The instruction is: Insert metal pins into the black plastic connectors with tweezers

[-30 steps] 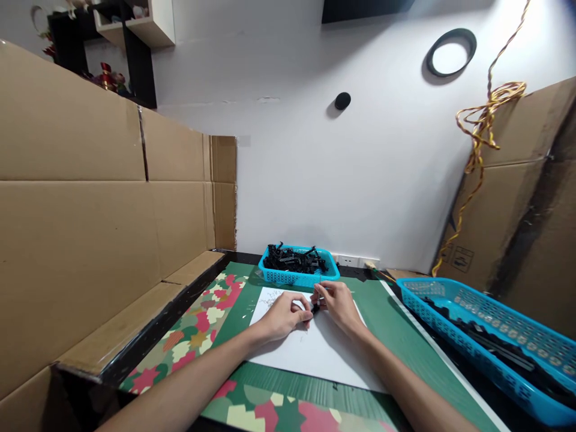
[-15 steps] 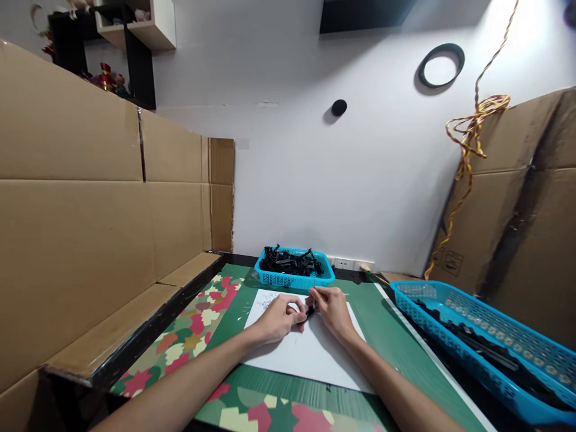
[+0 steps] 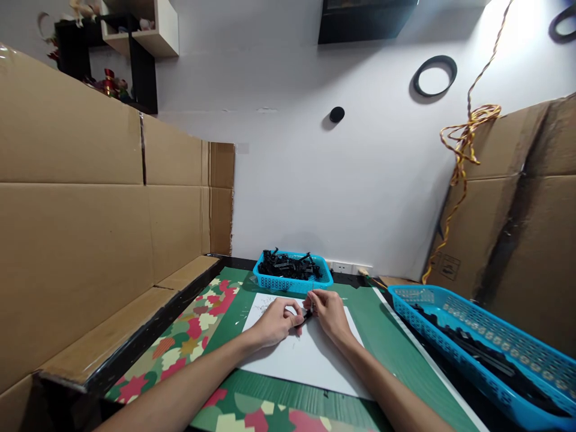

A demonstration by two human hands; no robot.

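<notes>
Over a white sheet of paper (image 3: 310, 369), my left hand (image 3: 278, 321) is closed on a small black part (image 3: 308, 314), thumb and fingers pinched around it. My right hand (image 3: 329, 309) meets it from the right, its fingertips pinched on a thin, pin-like piece that stands upright above the black part. What exactly the thin piece is cannot be made out. Tiny dark bits (image 3: 265, 305) lie scattered on the paper's far left area, close beyond my left hand.
A blue basket (image 3: 292, 284) heaped with black plastic parts stands behind the paper. To the right, a longer blue basket (image 3: 468, 351) holds long black pieces. Cardboard walls (image 3: 81, 240) flank the green table mat (image 3: 391, 336). A twisted yellow cord (image 3: 461, 150) hangs at right.
The camera view has tilted slightly, so everything sits a little lower. Both hands keep nearly the same pose, with the black part still between them.
</notes>
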